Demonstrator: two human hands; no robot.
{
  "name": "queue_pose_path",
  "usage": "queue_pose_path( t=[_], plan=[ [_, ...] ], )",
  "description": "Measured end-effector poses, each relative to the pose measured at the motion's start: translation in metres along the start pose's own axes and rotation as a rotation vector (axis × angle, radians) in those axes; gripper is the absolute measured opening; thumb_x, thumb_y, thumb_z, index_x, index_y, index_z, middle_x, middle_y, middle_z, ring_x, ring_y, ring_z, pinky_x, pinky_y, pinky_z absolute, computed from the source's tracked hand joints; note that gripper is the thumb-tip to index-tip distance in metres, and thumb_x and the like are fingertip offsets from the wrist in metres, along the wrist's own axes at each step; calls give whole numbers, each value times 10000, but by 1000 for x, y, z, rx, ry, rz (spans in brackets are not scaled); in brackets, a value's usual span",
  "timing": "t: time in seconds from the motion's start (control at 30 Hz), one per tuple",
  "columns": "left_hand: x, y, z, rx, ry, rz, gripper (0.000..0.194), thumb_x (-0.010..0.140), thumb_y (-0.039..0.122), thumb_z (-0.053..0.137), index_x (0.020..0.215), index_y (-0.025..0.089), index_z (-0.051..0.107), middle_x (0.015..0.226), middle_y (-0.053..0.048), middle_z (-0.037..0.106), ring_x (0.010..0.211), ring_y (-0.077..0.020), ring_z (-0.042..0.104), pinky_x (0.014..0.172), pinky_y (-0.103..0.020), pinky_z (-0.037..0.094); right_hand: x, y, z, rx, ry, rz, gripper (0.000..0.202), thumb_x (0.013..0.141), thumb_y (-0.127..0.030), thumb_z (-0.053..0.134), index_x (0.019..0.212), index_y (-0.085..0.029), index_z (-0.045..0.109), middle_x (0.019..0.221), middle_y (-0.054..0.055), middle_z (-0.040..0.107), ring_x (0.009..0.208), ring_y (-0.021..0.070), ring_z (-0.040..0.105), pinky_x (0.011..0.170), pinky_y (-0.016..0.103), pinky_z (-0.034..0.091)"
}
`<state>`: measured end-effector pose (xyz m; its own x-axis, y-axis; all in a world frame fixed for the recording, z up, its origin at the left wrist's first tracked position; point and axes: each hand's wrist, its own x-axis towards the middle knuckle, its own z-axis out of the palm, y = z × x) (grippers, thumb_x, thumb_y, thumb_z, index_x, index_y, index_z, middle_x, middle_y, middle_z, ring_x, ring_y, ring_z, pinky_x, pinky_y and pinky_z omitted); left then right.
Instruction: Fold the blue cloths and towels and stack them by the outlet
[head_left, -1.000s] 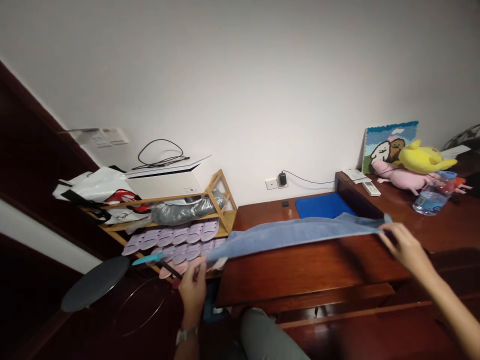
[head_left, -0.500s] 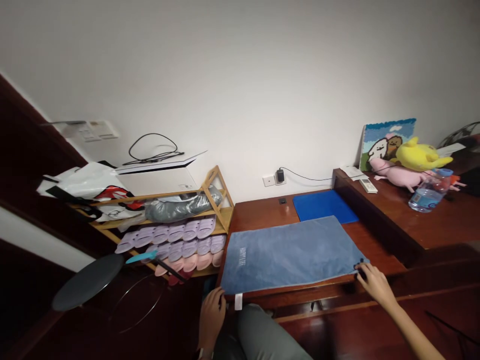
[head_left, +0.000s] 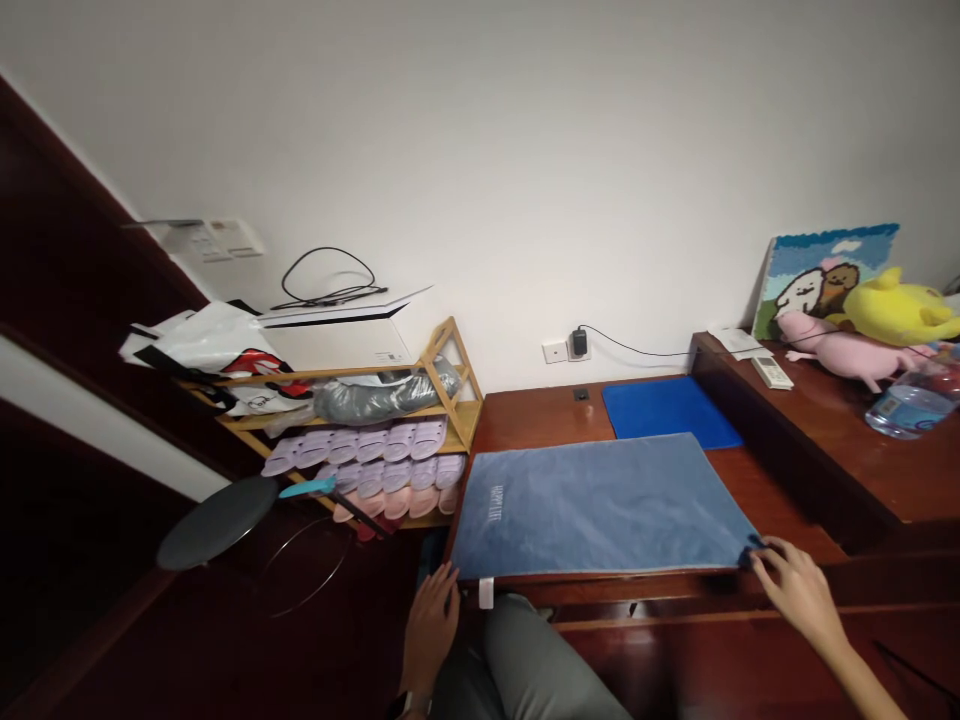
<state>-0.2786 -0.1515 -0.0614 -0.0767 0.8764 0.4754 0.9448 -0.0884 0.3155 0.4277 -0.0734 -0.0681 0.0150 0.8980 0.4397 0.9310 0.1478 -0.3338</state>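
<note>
Grey-blue rect. fabric towel (head_left: 600,510), long axis L–R; L hand (head_left: 431,620), R hand (head_left: 799,590) at near corners; can't tell if clamped.

Cloth (head_left: 600,510) on desk (head_left: 529,425), mat (head_left: 671,412) behind it, shoe rack (head_left: 466,420) left of desk, bottle (head_left: 904,412) on higher counter (head_left: 832,430) at right

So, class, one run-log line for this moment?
left hand: at near left corner of rectangular grey-blue cloth; right hand: at near right corner; cloth: spread on brown wooden desk
</note>
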Motion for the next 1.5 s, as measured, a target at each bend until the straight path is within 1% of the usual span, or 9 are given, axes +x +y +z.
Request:
queue_pose_path(
  t=[0.17,0.3,0.53,0.77,0.9,1.07,1.17,1.3,1.5],
  plan=[
    [21,17,5,26,33,-15,436,1048,379,414,1300,210,727,1411,-133,705,1355,-299,631,1175,-524,485,41,-30,4,-16,12,-92,514,1000,-526,388,1113,-197,766,1279,183,728,1190,357,689,1074,552,531],
    [38,25,19,71,-82,82,522,1066,376,378,1484,159,601,1575,-149,567,1479,-304,511,1207,-529,443,52,-39,22,38,-93,-43,652,985,-584,325,1378,-181,654,1469,179,644,1377,359,597,1162,563,482],
    [28,2,27,178,-194,137,555,1064,387,366,1573,220,511,1623,-113,515,1513,-294,466,1213,-524,421,19,-18,29,87,-198,37,591,901,-642,374,1466,-561,527,1521,-44,625,1454,413,499,1188,640,431],
    [29,0,20,217,-214,108,542,1060,410,361,1535,249,565,1604,-95,541,1492,-292,495,1212,-534,418,33,-17,23,33,-186,61,596,909,-616,369,1393,-418,657,1499,39,648,1430,397,543,1179,636,436],
    [54,4,15,159,-181,71,521,1066,425,377,1522,270,576,1607,-77,544,1512,-276,467,1245,-519,385,78,-25,32,0,-142,41,670,1002,-583,281,1446,-221,628,1544,147,594,1464,351,514,1217,607,394],
    [111,5,33,77,-130,37,520,1076,438,350,1477,239,615,1570,-89,584,1494,-258,489,1262,-515,375,180,-59,64,-6,-184,-53,603,1044,-527,279,1446,-250,634,1576,97,569,1488,298,484,1236,545,375],
    [132,-3,55,71,-95,26,521,1071,447,357,1455,227,631,1552,-102,598,1478,-276,509,1237,-545,409,247,-83,88,-68,-325,78,602,1052,-501,273,1539,-284,555,1667,72,459,1543,319,396,1252,562,327],
    [134,-20,80,109,-91,33,521,1057,444,399,1503,254,592,1592,-91,559,1485,-292,501,1218,-561,435,308,-96,123,-129,-515,298,634,1048,-593,270,1639,-393,379,1770,25,244,1604,407,219,1226,696,258],
    [123,-46,97,136,-166,-23,539,1031,447,409,1534,326,563,1623,-30,526,1498,-308,487,1196,-579,468,341,-81,175,-191,-560,370,675,1017,-695,233,1657,-481,254,1792,-8,154,1625,416,104,1216,764,132]
  ],
)
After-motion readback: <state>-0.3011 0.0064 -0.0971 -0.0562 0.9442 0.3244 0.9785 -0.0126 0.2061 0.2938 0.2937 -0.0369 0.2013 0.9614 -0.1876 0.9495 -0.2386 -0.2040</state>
